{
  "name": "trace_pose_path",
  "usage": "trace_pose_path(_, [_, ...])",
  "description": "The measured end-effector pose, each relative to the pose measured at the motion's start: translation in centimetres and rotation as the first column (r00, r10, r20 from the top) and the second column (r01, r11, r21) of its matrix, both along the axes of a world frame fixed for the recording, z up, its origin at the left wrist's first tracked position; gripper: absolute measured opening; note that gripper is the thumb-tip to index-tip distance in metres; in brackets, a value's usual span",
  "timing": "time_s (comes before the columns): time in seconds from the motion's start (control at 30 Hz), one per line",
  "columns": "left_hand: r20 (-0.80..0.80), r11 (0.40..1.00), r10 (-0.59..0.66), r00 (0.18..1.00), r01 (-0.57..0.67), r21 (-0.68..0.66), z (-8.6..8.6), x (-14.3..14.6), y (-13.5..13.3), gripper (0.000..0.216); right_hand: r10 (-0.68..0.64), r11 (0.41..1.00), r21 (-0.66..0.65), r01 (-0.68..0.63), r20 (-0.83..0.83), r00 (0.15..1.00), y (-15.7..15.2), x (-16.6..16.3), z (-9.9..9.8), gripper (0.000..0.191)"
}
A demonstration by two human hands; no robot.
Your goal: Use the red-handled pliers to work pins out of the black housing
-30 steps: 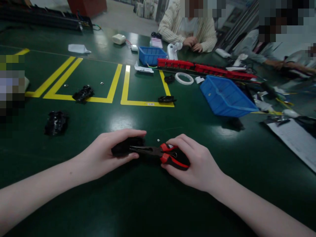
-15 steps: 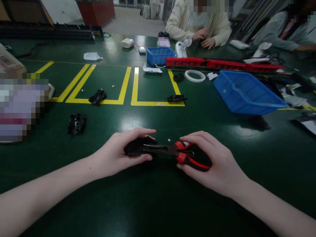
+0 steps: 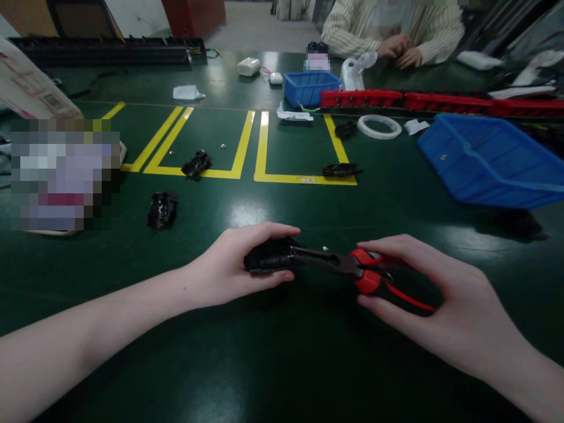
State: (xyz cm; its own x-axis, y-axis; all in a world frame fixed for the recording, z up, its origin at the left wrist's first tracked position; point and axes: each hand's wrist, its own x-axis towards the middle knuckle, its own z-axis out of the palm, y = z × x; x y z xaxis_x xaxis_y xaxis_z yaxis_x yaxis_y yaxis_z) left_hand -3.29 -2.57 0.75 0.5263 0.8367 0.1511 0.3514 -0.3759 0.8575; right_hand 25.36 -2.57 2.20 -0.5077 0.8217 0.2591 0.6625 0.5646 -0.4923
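In the head view, my left hand [image 3: 238, 258] is closed around a black plastic part [image 3: 271, 257], thumb on the near side and fingers on the far side. My right hand [image 3: 445, 294] grips long-nose pliers [image 3: 337, 261] with red and black handles. The pliers' tips point left and meet the right end of the black part; whether they pinch anything there I cannot tell. A tiny white bit [image 3: 325, 248] lies on the green table [image 3: 211, 364] just beyond the jaws.
Black parts [image 3: 162, 210] lie at left and near the yellow tape lines [image 3: 306, 179]. A large blue bin [image 3: 493, 155] stands tilted at right. Farther back are a tape roll [image 3: 379, 126], a small blue bin [image 3: 308, 88] and a red strip [image 3: 445, 103]. A co-worker [image 3: 392, 35] sits opposite.
The pliers have drawn back to the right, from lying over the black part to its right end. The whole view has shifted, so the table things appear farther right.
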Motion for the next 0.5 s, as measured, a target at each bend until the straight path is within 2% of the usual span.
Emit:
trace_pose_path(0.3, [-0.01, 0.999, 0.003, 1.0, -0.003, 0.052, -0.09, -0.12, 0.11, 0.05, 0.041, 0.999, -0.026, -0.041, 0.031, 0.999, 0.08, -0.23, -0.34, 0.037])
trace_pose_path(0.5, [-0.015, 0.998, 0.002, 1.0, -0.001, 0.062, -0.21, -0.18, 0.15, 0.054, 0.096, 0.995, 0.009, -0.097, 0.066, 0.993, -0.04, -0.09, -0.54, 0.036])
